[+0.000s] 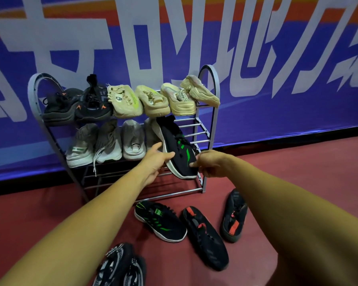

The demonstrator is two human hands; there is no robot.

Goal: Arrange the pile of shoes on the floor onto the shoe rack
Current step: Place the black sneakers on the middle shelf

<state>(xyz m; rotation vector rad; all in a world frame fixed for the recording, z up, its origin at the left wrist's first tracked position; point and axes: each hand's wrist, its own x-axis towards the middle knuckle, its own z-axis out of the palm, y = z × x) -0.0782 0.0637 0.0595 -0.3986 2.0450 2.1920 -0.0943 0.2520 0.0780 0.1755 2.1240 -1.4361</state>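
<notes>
Fingers (167,155) of the left hand (153,159) grasp the black-and-green shoe (177,147) along its white sole edge, thumb lying over the upper. The right hand (210,162) pinches the same shoe at the toe end, fingertips on the black fabric. The shoe is tilted, toe toward the person and heel up under the top shelf, over the right part of the middle shelf; whether it rests on the rungs cannot be told. Just left of it on that shelf: the row of four pale grey shoes (109,141), the rightmost partly hidden behind the held shoe. Top shelf of the shoe rack (32,100), left to right: the two black-and-orange shoes (93,102), then the four beige shoes (153,102), the last one tipped against the right arch. On the red floor (298,172) in front of the rack: the second black-and-green shoe (159,220), the two black-and-red shoes (205,236) lying apart, and, nearest the person, the black-and-white patterned pair (116,265). Blue lettered banner (277,112) behind the rack.
</notes>
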